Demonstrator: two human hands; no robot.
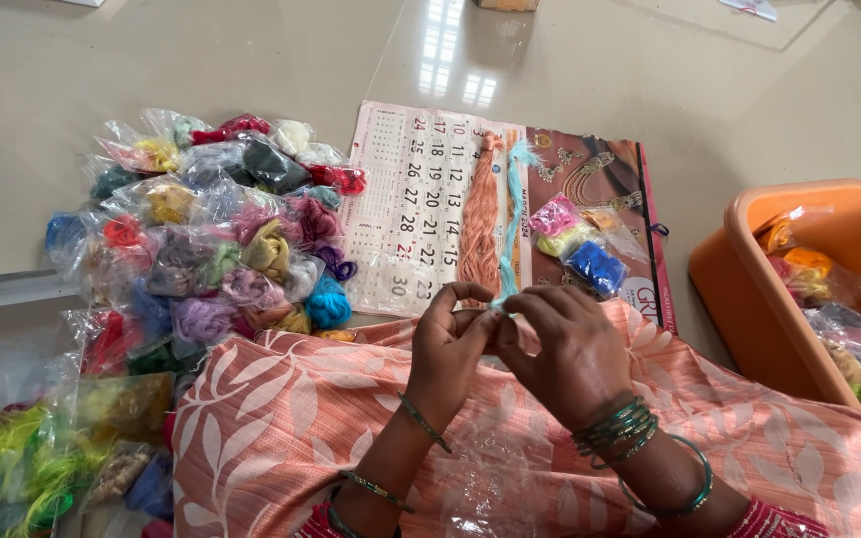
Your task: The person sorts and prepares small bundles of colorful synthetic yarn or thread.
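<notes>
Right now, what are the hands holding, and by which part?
Both the left hand and right hand pinch the near end of the light blue thread skein, whose length lies across the calendar.

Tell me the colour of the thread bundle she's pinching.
Light turquoise thread, beside a peach skein; clearest in the head view.

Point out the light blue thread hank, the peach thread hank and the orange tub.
light blue thread hank (516, 214), head view, middle of its length on the calendar.
peach thread hank (480, 224), head view, middle of the bundle.
orange tub (764, 299), head view, bare near side wall.
</notes>
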